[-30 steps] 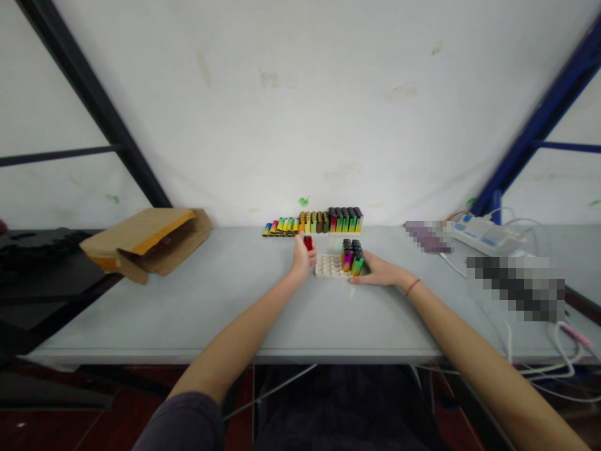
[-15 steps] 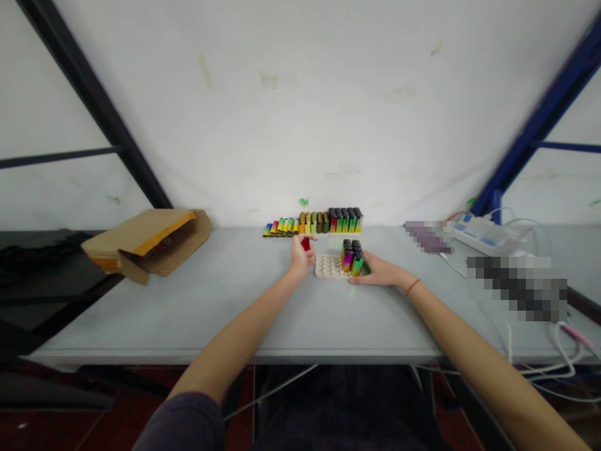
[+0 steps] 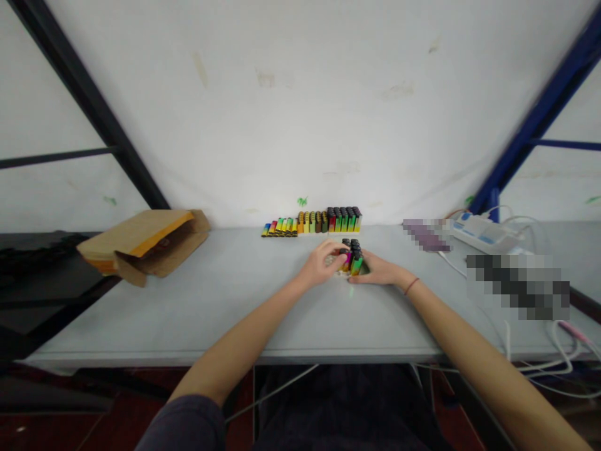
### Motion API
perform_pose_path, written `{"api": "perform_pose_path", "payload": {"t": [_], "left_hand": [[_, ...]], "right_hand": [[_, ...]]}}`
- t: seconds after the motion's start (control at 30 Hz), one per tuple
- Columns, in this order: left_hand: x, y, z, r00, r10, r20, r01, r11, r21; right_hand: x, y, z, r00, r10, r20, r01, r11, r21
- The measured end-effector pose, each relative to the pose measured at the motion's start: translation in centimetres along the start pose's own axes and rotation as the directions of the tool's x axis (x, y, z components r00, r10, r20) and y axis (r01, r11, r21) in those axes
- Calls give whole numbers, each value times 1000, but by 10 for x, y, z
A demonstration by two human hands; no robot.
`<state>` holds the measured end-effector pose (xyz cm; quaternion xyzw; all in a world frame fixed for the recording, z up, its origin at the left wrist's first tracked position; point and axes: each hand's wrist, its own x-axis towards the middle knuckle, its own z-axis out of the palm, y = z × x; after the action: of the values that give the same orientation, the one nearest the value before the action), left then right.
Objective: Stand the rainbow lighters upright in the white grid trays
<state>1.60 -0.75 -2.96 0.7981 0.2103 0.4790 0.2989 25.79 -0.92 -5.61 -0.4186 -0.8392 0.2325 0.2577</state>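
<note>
At centre frame, the tray (image 3: 342, 274) of upright lighters (image 3: 357, 264) is best steadied by the right hand (image 3: 381, 270), clamped around its right end, while any lighter is guided vertically by the left hand (image 3: 323, 263), whose curled fingers' hold cannot be told.

At the far left corner of my table (image 3: 159, 307) I see an open brown paper bag (image 3: 131, 232). Toward the far right corner lies a white power strip (image 3: 486, 233), with a blurred purplish item (image 3: 427, 236) just left of it. A whitish wall (image 3: 282, 138) rises behind.
</note>
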Motion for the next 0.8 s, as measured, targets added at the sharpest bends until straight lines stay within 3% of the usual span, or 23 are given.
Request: {"api": "perform_pose_path", "payload": {"t": [0.07, 0.2, 0.37, 0.53, 0.7, 0.8], "left_hand": [[-1, -3, 0, 997, 42, 72, -48, 995, 84], [-3, -9, 1, 988, 3, 155, -32, 983, 181], [-4, -11, 0, 988, -29, 155, -5, 976, 218], [-3, -7, -3, 982, 25, 189, -77, 958, 275], [2, -17, -15, 995, 23, 94, -57, 924, 379], [7, -36, -34, 998, -42, -47, 60, 859, 508]], "right_hand": [[0, 0, 0, 1000, 1, -3, -1, 1000, -3], [1, 0, 1, 1000, 10, 3, -10, 1000, -2], [1, -1, 0, 1000, -17, -4, 17, 1000, 2], [0, -2, 0, 1000, 3, 2, -3, 1000, -17], [-1, -3, 0, 1000, 26, 8, -26, 1000, -7], [-1, -3, -1, 999, 35, 7, -35, 999, -1]]}}
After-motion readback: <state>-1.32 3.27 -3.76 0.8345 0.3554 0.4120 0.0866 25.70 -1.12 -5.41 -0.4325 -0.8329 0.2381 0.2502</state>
